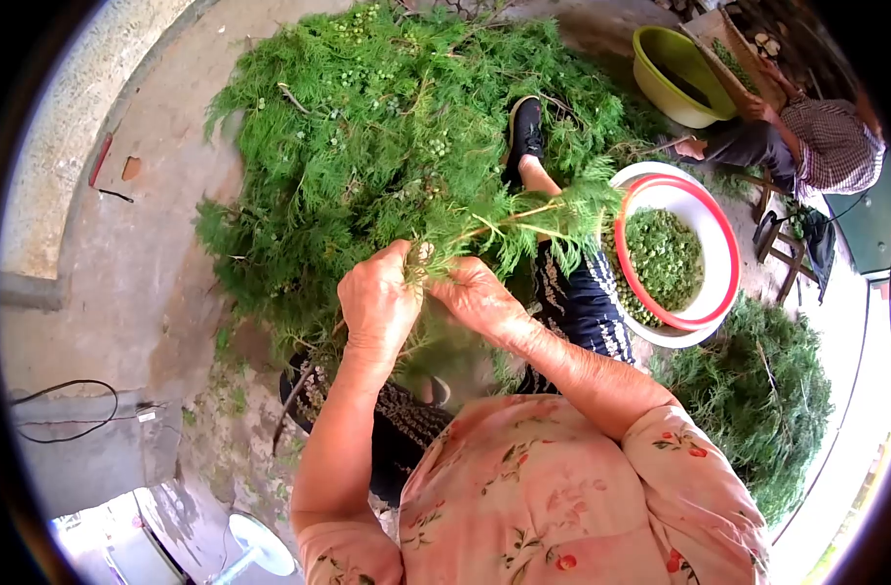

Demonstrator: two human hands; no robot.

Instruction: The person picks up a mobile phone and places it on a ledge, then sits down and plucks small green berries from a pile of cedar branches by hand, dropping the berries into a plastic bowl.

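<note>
Sprig (523, 219): feathery green cutting, held in front of the chest, above the lap and the floor.
Sprig axis: stem runs from the hands up and to the right in the head view; leafy tip ends just beside the basin (729, 249).
Sprig vs hands: butt end sits between both hands; all the foliage lies away from the body, on the right-hand side.
Left hand (377, 302): back of hand to camera, fingers curled tight over the stem base; a full closed grip.
Right hand (479, 297): touching the left hand, fingers closed on the same sprig a little further along the stem; fingertips hidden in the leaves, so can't tell the exact pinch.
Nearer hand: right hand is closer to the foliage and to the basin; left hand anchors the cut end.
Basin: white with red rim, on the floor to the right of the knees, part filled with small green bits.
Pile (396, 127): big heap of the same greenery on the floor ahead, beyond the hands; a shoe (525, 132) pokes into it.
Second pile (757, 380): smaller heap to the right, below the basin in the view.
Other person (816, 146): seated far right in a checked shirt, own hands near a green bowl (660, 88), well apart.
</note>
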